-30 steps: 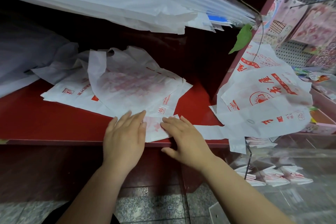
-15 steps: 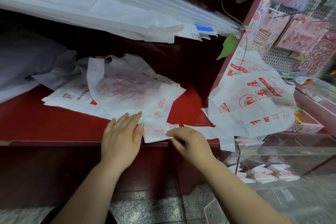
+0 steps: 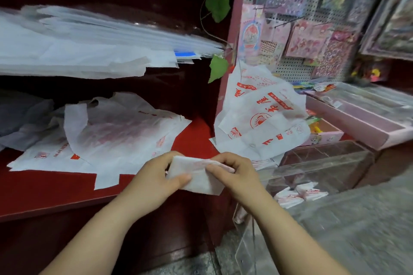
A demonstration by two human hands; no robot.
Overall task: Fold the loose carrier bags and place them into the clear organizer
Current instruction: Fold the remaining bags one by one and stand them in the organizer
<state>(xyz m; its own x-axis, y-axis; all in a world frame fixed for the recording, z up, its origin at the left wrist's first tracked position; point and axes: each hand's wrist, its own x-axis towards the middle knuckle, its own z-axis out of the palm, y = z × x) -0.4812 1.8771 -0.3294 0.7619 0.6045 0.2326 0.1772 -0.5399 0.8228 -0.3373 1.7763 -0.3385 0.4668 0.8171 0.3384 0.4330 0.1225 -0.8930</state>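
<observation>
Plainly a small shop, stationery or gift sort. Told by a pegboard (image 3: pixel 290 69) hung with packeted sticker sheets (image 3: pixel 310 40) on hooks, pink trays (image 3: pixel 362 124) of small goods beneath, printed carrier bags (image 3: pixel 125 131) spread on a red table (image 3: pixel 44 187), and clear sleeves (image 3: pixel 89 49) stacked above.

Kinda dim and soft overall. Back of the red shelf (image 3: pixel 196 134) goes near black, rack (image 3: pixel 312 35) on the right's smeared, edges bend.
</observation>
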